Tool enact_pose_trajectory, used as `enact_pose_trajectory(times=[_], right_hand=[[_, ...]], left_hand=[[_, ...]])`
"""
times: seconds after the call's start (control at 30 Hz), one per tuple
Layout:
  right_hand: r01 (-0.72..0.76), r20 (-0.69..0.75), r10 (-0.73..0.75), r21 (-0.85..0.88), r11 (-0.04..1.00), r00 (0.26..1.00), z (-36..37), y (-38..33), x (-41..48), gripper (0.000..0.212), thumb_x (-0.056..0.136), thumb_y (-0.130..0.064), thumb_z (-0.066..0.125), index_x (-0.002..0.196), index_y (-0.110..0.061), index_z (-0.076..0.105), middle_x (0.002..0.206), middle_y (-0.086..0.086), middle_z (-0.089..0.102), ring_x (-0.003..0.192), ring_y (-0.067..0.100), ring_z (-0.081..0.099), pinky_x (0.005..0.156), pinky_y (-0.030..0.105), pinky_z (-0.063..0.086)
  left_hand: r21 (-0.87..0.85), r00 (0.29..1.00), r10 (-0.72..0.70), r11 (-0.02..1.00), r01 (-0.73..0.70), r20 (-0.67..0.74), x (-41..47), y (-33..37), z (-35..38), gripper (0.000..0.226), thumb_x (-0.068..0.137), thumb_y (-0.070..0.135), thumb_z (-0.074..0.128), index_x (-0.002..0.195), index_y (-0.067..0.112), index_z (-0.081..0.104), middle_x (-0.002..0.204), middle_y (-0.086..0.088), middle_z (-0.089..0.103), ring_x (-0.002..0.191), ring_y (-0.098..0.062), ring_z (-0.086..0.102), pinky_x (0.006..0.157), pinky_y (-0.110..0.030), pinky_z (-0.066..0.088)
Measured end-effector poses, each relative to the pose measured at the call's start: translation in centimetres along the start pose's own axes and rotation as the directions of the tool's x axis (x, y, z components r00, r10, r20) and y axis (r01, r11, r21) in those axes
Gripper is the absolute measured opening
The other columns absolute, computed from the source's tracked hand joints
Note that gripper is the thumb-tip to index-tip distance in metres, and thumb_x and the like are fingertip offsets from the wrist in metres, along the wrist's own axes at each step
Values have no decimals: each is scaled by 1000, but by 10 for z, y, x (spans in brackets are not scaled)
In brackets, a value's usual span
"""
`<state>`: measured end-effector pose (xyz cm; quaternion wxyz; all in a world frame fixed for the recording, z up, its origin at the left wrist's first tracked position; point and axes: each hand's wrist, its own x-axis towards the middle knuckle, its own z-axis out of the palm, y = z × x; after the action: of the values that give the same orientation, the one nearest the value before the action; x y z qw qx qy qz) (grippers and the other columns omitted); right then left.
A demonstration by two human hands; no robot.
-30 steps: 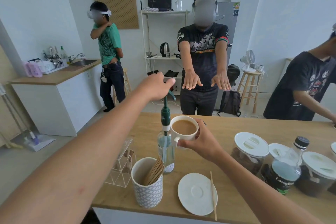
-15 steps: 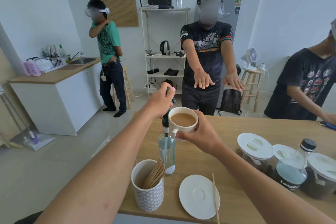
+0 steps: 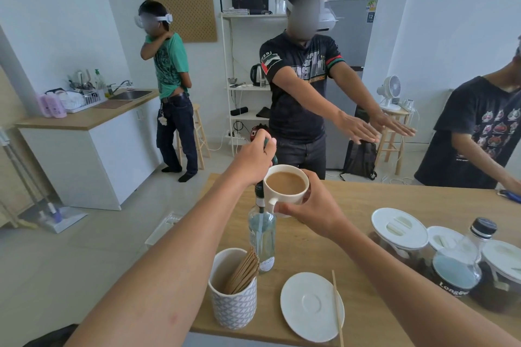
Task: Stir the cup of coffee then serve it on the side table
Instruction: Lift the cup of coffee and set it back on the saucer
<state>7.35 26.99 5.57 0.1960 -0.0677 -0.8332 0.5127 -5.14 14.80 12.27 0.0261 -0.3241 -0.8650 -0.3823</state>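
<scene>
A cup of coffee is held above the table by the right hand; the pump bottle beside the cup is gripped at its top by the left hand.

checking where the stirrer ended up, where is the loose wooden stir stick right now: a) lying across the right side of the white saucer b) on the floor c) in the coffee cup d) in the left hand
a, the loose stir stick lies across the right side of the saucer, while the coffee cup in the right hand holds only coffee.
</scene>
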Motion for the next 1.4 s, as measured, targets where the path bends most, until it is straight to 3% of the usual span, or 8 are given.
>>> enact_pose_trajectory(times=[0.3, 0.6, 0.83, 1.0, 1.1, 1.17, 1.23, 1.4], right_hand=[[-9, 7, 9, 2, 1000, 1000, 4, 1, 0, 96, 52, -48, 89, 133, -27, 43, 117, -12, 62, 106, 5, 60, 89, 25, 53], [-12, 0, 12, 12, 1000, 1000, 5, -2, 1, 91, 55, -45, 90, 132, -27, 45, 113, -15, 63, 102, 0, 61, 78, 17, 50], [-6, 6, 6, 0, 1000, 1000, 6, -1, 0, 89, 58, -42, 91, 132, -26, 44, 115, -14, 62, 103, 1, 60, 80, 17, 49], [-15, 3, 15, -3, 1000, 1000, 2, 3, -2, 87, 60, -38, 92, 132, -25, 44, 116, -11, 62, 106, 5, 60, 83, 21, 51], [-19, 0, 19, 3, 1000, 1000, 0, 6, -4, 87, 60, -36, 92, 132, -23, 45, 116, -11, 62, 106, 6, 60, 86, 24, 52], [-20, -1, 20, 6, 1000, 1000, -1, 8, -7, 87, 59, -36, 91, 132, -23, 45, 116, -11, 62, 105, 5, 60, 85, 23, 51], [-18, 0, 18, 11, 1000, 1000, -3, 10, -10, 89, 58, -38, 91, 133, -24, 45, 116, -12, 61, 105, 3, 59, 85, 22, 50], [-29, 7, 29, 22, 999, 1000, -10, 18, -20, 91, 56, -39, 92, 132, -27, 44, 115, -16, 61, 105, 3, 60, 87, 23, 50]], left_hand=[[-3, 999, 29, 1000, -29, -25, 2, -6, 4, 26, 103, 44, 28, 103, 23, 43, 80, 1, 65, 74, -13, 65, 65, -38, 52], [30, 999, 32, 999, -31, -43, 2, -6, 5, 23, 103, 43, 29, 98, 25, 42, 72, 6, 59, 66, -9, 58, 51, -31, 37], [17, 1000, 9, 1000, -9, -18, 2, -3, 1, 29, 102, 47, 24, 101, 25, 42, 80, 0, 66, 74, -16, 65, 71, -44, 57], [-44, 998, -62, 997, 63, 25, 2, 5, -3, 43, 97, 61, 19, 118, 27, 38, 83, -1, 63, 69, -21, 61, 76, -53, 56], [-117, 994, -101, 988, 104, 31, -2, 4, -3, 67, 93, 70, 16, 146, 29, 20, 97, 0, 64, 101, -27, 63, 89, -47, 48], [-180, 994, -111, 977, 112, 16, -7, -2, -2, 72, 93, 70, 15, 151, 28, 11, 123, -10, 60, 124, -32, 54, 96, -45, 37], [-228, 993, -116, 967, 111, -7, -15, -8, -2, 69, 95, 67, 16, 151, 28, 11, 141, -13, 51, 129, -32, 50, 99, -45, 35], [-273, 981, -133, 958, 91, -140, -47, -25, 13, 31, 102, 45, 26, 120, 20, 30, 87, 11, 50, 89, -17, 58, 72, -32, 38]])
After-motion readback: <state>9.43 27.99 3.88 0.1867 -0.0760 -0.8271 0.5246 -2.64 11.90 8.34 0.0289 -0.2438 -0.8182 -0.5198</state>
